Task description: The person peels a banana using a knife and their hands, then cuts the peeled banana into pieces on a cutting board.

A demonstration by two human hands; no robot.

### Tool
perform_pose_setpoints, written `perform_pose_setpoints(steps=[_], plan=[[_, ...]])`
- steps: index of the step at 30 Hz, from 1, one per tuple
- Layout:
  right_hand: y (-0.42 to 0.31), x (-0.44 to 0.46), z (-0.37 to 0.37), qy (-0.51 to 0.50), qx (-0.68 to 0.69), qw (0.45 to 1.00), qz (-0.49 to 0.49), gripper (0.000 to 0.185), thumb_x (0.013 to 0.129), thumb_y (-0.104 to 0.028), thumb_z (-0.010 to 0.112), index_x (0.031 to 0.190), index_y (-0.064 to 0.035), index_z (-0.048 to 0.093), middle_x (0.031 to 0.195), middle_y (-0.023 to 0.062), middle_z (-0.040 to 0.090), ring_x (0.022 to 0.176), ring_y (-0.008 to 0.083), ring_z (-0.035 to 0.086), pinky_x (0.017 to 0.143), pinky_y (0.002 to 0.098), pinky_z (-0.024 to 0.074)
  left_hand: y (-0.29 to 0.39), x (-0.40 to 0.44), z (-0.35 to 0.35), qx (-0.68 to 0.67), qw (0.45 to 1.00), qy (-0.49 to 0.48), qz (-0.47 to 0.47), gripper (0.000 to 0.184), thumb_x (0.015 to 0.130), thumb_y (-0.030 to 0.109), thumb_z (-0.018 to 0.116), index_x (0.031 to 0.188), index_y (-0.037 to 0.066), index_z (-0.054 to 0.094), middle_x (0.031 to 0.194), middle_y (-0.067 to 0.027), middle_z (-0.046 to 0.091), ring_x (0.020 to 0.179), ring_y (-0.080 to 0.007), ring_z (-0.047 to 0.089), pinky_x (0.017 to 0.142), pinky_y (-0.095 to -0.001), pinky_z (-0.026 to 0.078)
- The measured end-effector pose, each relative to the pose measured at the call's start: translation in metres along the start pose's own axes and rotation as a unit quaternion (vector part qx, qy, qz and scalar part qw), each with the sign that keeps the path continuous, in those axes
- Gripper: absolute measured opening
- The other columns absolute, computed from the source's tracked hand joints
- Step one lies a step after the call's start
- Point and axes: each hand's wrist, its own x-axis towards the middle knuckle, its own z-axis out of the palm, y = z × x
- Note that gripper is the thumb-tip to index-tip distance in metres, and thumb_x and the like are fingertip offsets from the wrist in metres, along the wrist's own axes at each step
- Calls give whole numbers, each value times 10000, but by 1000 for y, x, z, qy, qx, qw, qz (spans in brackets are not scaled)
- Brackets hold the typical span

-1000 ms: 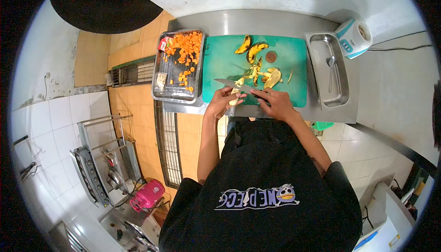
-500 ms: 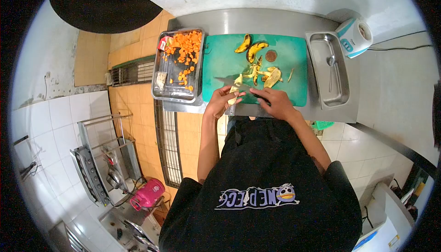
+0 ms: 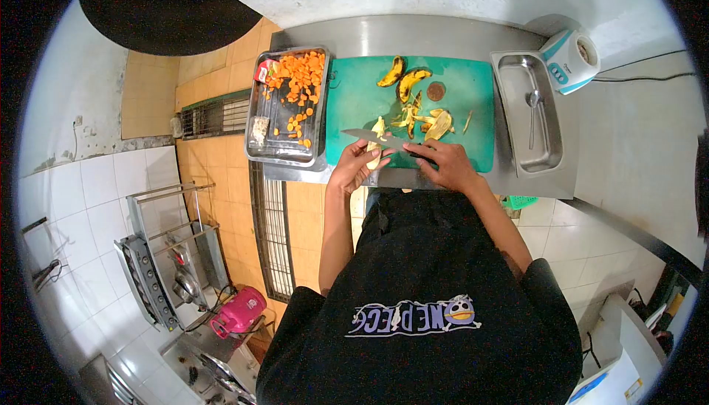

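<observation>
Over the near edge of the green cutting board (image 3: 354, 102), my left hand (image 3: 353, 166) is closed around a peeled banana (image 3: 373, 160). My right hand (image 3: 448, 165) grips a knife (image 3: 369, 136) by its dark handle. Its blade points left and lies across the banana, whose upper end shows beyond the blade. Banana peels (image 3: 439, 124) lie in a heap on the board to the right of the blade. Farther back rest two unpeeled bananas (image 3: 413, 82) with dark spots, and a round brown disc (image 3: 436, 91) beside them.
Left of the board stands a clear tray (image 3: 284, 155) with cut carrots (image 3: 299, 69), a red packet (image 3: 264, 70) and a small bag (image 3: 258, 129). At right are a metal pan (image 3: 546, 158) holding a spoon (image 3: 532, 121), and a white-and-blue appliance (image 3: 570, 62).
The knife blade has shifted slightly toward me along the banana, and the banana's upper end now looks cut into and uneven. My left hand has barely moved.
</observation>
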Motion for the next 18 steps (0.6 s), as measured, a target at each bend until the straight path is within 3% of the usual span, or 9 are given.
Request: perform_pose_setpoints(steps=[4, 8, 15, 18], plan=[[4, 2, -3, 9, 3, 999, 41, 458, 912, -213, 644, 1365, -273, 617, 933, 93, 662, 800, 309, 671, 673, 422, 550, 1, -2, 4, 20, 1000, -14, -15, 448, 945, -26, 642, 1378, -25, 525, 1380, -132, 593, 1232, -330, 624, 973, -390, 591], [9, 2, -4, 31, 8, 998, 61, 451, 935, -237, 625, 1383, -283, 592, 1018, 106, 680, 873, 332, 684, 725, 438, 570, 5, -5, 12, 30, 999, -13, -10, 485, 939, -30, 651, 1401, -36, 504, 1389, -130, 581, 1223, -324, 631, 966, -395, 589], [2, 0, -2, 11, 92, 994, 51, 439, 939, -210, 625, 1373, -269, 604, 1027, 128, 696, 931, 356, 679, 806, 443, 569, -2, 3, 8, 123, 992, 28, -4, 512, 917, -20, 689, 1397, -37, 515, 1335, -116, 613, 1155, -270, 667, 930, -372, 597], [2, -3, 2, -28, 89, 993, 71, 410, 943, -176, 618, 1353, -186, 630, 1093, 159, 706, 957, 359, 676, 846, 432, 541, -4, 3, 11, 168, 985, 45, 12, 509, 909, -19, 699, 1386, -43, 523, 1291, -109, 640, 1113, -239, 684, 895, -349, 602]])
